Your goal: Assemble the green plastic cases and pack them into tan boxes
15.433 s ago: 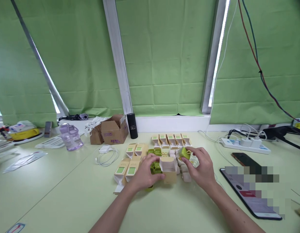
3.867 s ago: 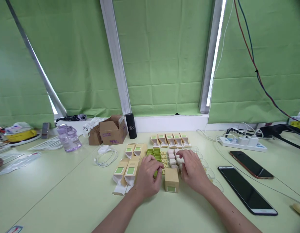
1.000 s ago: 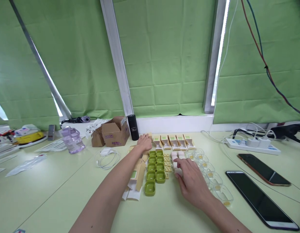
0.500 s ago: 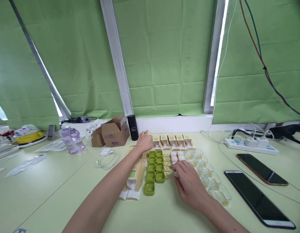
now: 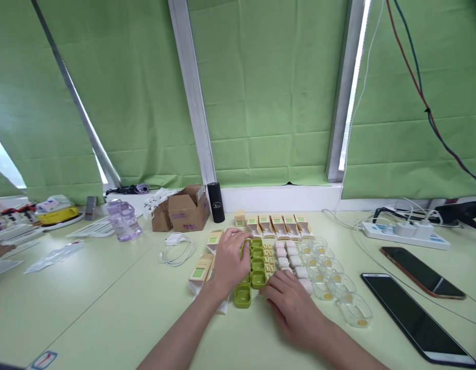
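Green fabric blinds hang behind the pale bench. Back left: brown cardboard carton. Right: a large phone, lying flat.

Left hand has come back from the rear of the bench to the green dishes; thumb and forefinger apart over the left column, cannot tell whether it grips one. Right hand is low at the near end of the rows, fingers bent and close together; underside hidden, so grip cannot be told.

Closed box, apparently the one seen earlier between the hands, now stands at the rear, just left of a row of five open boxes. Judgement: that box is set aside, attention back on the parts. More open boxes sit left, partly behind the left hand.

Clear dishes form the right side. Green dishes: two columns, one dish extending nearest. White blocks lie left of the clear dishes. Yellow pieces, smallest, lie between green dishes and white blocks.
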Tool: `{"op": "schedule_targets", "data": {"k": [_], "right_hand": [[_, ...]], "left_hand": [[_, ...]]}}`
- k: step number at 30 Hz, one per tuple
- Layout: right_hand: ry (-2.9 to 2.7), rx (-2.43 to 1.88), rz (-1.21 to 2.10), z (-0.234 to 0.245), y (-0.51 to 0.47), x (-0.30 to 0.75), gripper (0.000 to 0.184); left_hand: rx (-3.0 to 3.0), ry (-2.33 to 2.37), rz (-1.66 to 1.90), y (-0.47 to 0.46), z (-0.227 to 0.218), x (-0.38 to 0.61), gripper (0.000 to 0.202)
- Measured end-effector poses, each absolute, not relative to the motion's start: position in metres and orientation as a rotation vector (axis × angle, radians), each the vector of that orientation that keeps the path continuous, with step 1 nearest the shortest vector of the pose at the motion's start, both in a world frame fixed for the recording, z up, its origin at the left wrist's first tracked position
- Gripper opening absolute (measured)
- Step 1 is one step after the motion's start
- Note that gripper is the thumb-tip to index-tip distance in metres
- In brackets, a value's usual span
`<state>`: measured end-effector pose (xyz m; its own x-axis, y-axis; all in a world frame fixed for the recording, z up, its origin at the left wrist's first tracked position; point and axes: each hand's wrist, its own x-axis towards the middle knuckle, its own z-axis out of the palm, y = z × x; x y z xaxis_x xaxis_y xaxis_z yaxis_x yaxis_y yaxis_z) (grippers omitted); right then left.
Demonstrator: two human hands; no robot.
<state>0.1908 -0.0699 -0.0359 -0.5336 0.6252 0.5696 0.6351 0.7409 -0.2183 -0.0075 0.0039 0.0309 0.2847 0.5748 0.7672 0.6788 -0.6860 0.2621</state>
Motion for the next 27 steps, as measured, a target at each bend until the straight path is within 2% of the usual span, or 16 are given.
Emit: {"op": "schedule_targets", "data": {"k": [3, 7, 13, 23, 27], "right_hand": [[-2.384, -0.934, -0.036, -0.039, -0.074, 0.181, 0.037], [-2.493, -0.946, -0.091, -0.042, -0.076, 0.169, 0.048], [-2.518, -0.970, -0.089, -0.044, -0.077, 0.166, 0.029], [-2.355, -0.929, -0.007, -0.047, -0.073, 0.182, 0.020], [-2.160, -0.905, 0.063, -0.035, -0.068, 0.194, 0.026]], "left_hand": [[-2.409, -1.177, -1.436, -0.003, 0.015, -0.010, 0.025], [-2.498, -1.114, -1.346, -0.009, 0.004, -0.007, 0.023], [-2.567, -1.075, -1.265, -0.011, -0.001, -0.002, 0.025], [-2.565, -1.029, -1.330, -0.014, -0.007, -0.001, 0.022], [-2.576, -1.069, -1.493, -0.016, -0.003, -0.002, 0.022]]}}
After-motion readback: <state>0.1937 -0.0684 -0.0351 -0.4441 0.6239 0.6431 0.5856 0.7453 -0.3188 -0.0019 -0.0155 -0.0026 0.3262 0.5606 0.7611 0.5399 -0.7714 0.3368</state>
